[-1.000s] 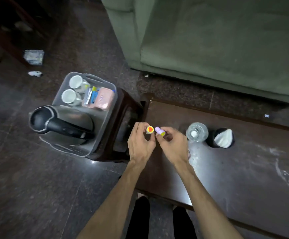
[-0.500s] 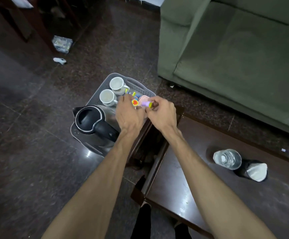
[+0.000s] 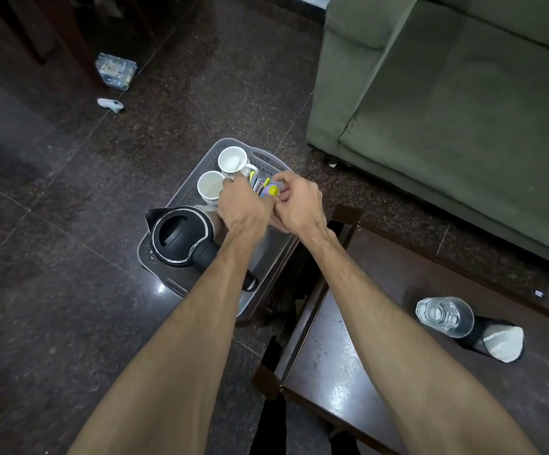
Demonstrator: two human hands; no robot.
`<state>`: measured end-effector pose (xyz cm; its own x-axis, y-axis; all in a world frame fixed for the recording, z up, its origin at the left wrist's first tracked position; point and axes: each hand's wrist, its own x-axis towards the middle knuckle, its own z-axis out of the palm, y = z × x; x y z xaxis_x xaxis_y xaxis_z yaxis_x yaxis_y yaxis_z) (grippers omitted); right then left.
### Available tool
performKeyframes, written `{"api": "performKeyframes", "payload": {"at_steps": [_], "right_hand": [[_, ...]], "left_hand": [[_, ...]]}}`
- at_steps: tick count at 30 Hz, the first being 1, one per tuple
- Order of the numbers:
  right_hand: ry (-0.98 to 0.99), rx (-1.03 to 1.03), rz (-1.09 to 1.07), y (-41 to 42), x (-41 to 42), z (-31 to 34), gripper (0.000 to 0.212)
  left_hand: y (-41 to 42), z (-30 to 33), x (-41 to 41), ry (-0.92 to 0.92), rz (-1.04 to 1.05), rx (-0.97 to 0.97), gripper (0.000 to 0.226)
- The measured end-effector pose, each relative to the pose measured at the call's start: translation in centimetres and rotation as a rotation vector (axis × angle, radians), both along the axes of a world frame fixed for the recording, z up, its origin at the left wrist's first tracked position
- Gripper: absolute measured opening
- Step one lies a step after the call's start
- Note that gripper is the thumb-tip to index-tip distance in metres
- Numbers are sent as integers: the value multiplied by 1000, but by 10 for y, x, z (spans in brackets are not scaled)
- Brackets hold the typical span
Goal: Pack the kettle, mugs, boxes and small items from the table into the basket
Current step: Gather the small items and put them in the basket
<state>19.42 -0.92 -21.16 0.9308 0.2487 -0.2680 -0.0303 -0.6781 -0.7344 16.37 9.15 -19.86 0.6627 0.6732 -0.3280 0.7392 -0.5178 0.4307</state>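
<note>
The right hand (image 3: pixel 296 205) pinches a small purple tube with a yellow cap (image 3: pixel 272 191) over the grey plastic basket (image 3: pixel 268 257). The left hand (image 3: pixel 243 205) curls beside it, its hold hidden. The tube looks light, stiff and slippery; pinching its body suits. Just beyond sit two white mugs (image 3: pixel 232 159); the black kettle (image 3: pixel 181 238) sits left of the wrists.

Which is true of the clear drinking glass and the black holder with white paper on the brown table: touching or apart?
Cannot tell. In the head view the clear drinking glass overlaps the black holder, so neither contact nor gap shows.
</note>
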Motion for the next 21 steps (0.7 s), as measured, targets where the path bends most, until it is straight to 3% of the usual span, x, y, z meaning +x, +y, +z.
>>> {"api": "performKeyframes", "payload": {"at_steps": [2,8,15,21], "right_hand": [[-13,19,-7,-4,-2,0,36],[-82,43,-131,-46,-19,3,18],[-188,-84,-252,-142,-49,8,14],[-198,-169,-379,-242,-78,8,15]], "left_hand": [[-2,1,-3,-28,-19,10,50],[-34,2,-16,-174,-98,-73,29],[-133,-9,-36,-303,-450,-63,15],[-226,-14,-47,-297,-663,-59,9]]}}
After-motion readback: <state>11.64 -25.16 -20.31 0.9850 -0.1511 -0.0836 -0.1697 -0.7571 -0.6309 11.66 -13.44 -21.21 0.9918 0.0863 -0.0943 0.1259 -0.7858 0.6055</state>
